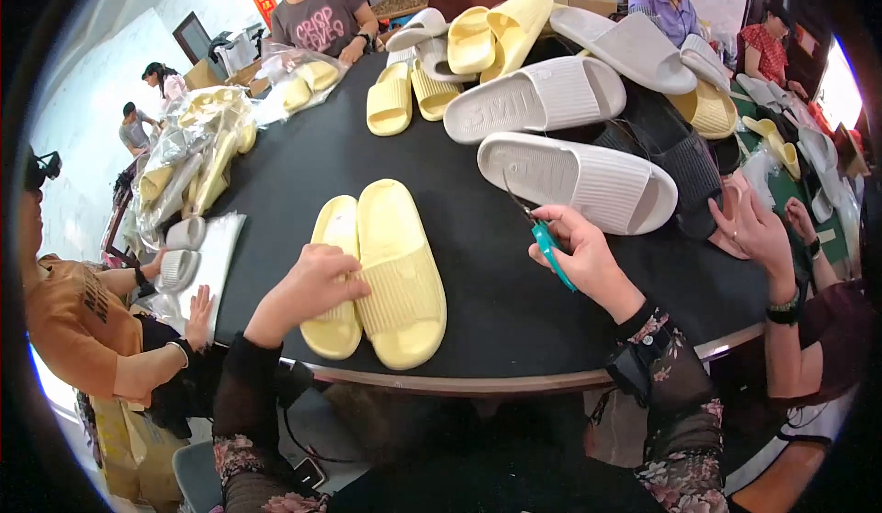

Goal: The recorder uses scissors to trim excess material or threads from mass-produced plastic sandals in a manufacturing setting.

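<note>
Two yellow slide slippers, the left one (331,334) and the right one (401,288), lie side by side on the black table, toes toward me. My left hand (312,288) is curled over the strap of the left slipper, thumb and fingers closed on it near the gap between the pair. In my right hand (593,260) I hold small snips with teal handles (551,254). Their metal blades point up and away from me, over a light grey slide slipper (579,178) or just above it; contact cannot be made out.
Another grey slipper (537,100), a black slipper (684,164) and a pile of yellow slippers (514,31) crowd the table's far right. Bagged yellow slippers (197,146) stand at left. A person's hand (197,320) is at the left edge, another's hand (758,233) close at right.
</note>
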Available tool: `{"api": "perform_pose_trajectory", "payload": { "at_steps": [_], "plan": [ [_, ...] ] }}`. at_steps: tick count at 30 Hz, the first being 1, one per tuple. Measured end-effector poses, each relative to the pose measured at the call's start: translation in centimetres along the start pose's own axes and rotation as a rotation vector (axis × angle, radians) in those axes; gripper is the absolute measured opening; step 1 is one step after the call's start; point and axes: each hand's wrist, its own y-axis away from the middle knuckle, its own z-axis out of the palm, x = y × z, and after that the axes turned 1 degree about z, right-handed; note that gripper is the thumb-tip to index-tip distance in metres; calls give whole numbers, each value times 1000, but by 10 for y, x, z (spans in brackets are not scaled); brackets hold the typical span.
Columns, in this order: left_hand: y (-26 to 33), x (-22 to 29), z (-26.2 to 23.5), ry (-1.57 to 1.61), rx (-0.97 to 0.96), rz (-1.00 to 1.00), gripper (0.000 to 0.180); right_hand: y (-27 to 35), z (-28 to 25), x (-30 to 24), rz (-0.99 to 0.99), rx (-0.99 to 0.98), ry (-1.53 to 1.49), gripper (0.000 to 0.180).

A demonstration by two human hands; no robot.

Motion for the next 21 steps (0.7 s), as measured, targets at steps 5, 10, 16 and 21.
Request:
{"api": "perform_pose_trajectory", "payload": {
  "at_steps": [5, 10, 16, 21],
  "plan": [
    [35, 48, -8, 19, 30, 51, 23, 2, 16, -16, -50, -34, 515, 46],
    [48, 70, -21, 20, -12, 120, 25, 3, 29, -23, -235, -91, 807, 42],
    [63, 79, -24, -17, -46, 114, 31, -3, 49, -47, -358, -188, 996, 40],
    [65, 82, -23, -23, -62, 163, 31, -6, 58, -57, -427, -205, 1211, 34]
  ]
}}
